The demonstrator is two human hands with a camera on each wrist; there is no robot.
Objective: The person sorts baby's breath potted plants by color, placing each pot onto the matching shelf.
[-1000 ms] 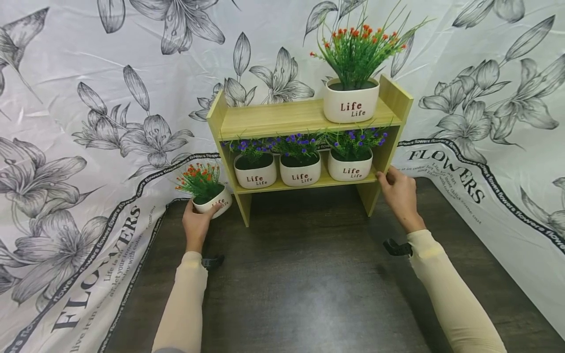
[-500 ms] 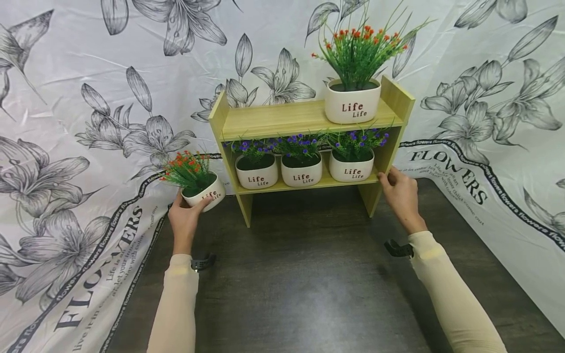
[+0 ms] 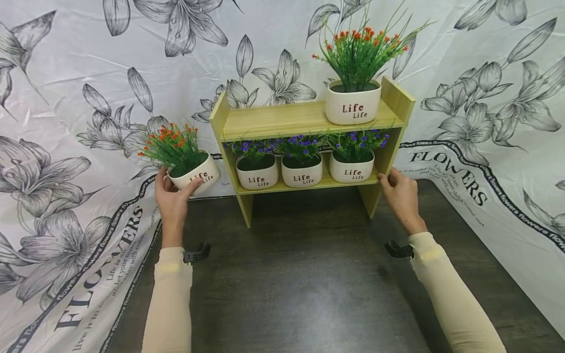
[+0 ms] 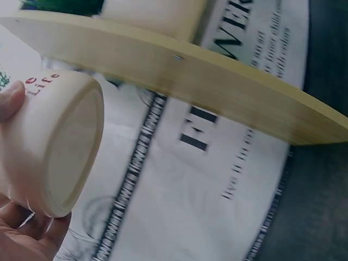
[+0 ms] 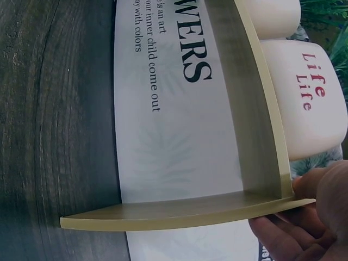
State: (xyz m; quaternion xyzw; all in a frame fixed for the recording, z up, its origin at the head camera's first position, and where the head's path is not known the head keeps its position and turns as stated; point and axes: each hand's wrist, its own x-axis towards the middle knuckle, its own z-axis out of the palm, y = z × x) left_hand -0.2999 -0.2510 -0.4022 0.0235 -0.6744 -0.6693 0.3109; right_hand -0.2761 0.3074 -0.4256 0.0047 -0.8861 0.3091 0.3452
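My left hand (image 3: 173, 201) grips a white "Life" flower pot (image 3: 207, 169) with orange flowers, tilted and held up left of the wooden shelf (image 3: 269, 120). In the left wrist view the underside of the pot (image 4: 73, 152) shows, with thumb on its front and fingers beneath. My right hand (image 3: 400, 196) pinches the shelf's right side panel near the lower board; in the right wrist view the thumb lies inside the panel (image 5: 190, 215) and the fingers outside. A larger pot of orange flowers (image 3: 353, 105) stands on the top board at the right.
On the lower board stand three white pots with purple flowers: a left one (image 3: 258, 180), a middle one (image 3: 302, 175) and a right one (image 3: 351, 171). The shelf stands on a dark wooden table (image 3: 300, 274), before a white flower-printed cloth (image 3: 282, 44).
My left hand has lifted the pot of orange flowers and carried it up and to the left, away from the shelf's side. The right hand has kept its hold on the panel.
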